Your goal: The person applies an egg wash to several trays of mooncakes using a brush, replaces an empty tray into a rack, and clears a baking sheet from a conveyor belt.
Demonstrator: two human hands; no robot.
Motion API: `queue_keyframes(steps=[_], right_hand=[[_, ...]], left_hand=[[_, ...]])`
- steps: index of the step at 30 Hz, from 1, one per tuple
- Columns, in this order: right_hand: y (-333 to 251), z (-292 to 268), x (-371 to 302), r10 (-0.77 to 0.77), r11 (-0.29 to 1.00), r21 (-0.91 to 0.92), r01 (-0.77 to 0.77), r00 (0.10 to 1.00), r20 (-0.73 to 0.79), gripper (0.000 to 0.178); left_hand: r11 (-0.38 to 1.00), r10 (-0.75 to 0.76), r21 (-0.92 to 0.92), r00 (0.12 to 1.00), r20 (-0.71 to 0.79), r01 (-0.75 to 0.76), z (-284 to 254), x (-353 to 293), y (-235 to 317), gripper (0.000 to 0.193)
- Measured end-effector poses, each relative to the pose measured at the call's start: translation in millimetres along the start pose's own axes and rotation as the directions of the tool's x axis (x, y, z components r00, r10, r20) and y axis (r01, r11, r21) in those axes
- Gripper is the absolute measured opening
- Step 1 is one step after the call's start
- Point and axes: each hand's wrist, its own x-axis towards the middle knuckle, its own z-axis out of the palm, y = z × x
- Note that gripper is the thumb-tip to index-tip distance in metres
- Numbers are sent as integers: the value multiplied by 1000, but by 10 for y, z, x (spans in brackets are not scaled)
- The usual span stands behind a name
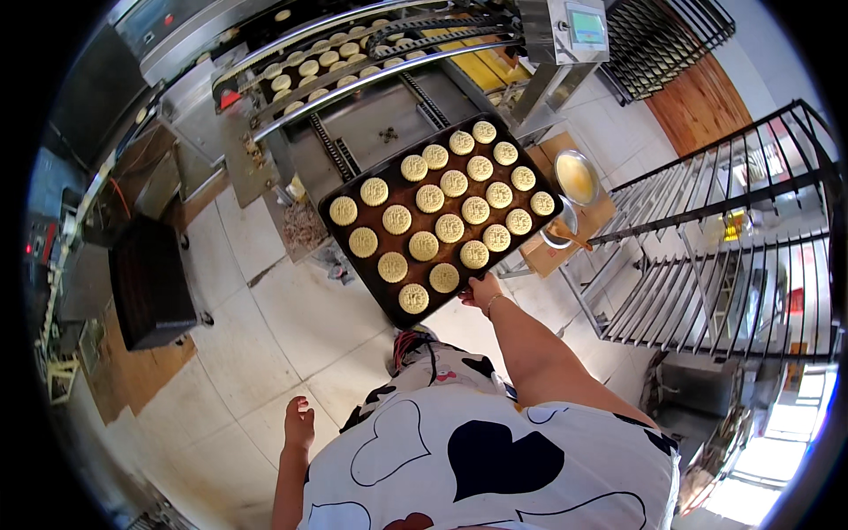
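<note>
A dark rectangular baking tray [378, 287] lies tilted across the middle of the view. Rows of round, pale, stamped pastries [450, 228] cover it. My right hand [481, 292] grips the tray's near edge by its right corner, thumb over the rim, with the fingers beneath partly hidden. The tray's far side reaches over a metal machine bed with two chain tracks [336, 148]. Low on the left, my left hand [299, 424] hangs apart from the tray, its fingers loosely bent and nothing visible in them.
More pastries [308, 68] sit on the machine beyond, under rails. A control box with a screen [586, 28] stands far right. Bowls, one with yellow liquid [576, 178], rest on cardboard right of the tray. A black rack [707, 194] stands right; a black wheeled bin [150, 283], left.
</note>
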Motion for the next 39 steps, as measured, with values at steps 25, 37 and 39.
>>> queue_keyframes(steps=[25, 37, 39], right_hand=[[-1736, -1995, 907, -126, 909, -306, 284, 885, 448, 16], [-2523, -1069, 1399, -626, 536, -348, 769, 639, 448, 32], [-2666, -899, 1385, -589, 583, -348, 734, 677, 442, 36]], left_hand=[[848, 516, 251, 836, -188, -467, 2168, 1722, 4528, 54], [578, 460, 728, 884, 84, -370, 2340, 3294, 4957, 68], [547, 464, 745, 879, 109, -381, 2332, 3368, 4924, 67]])
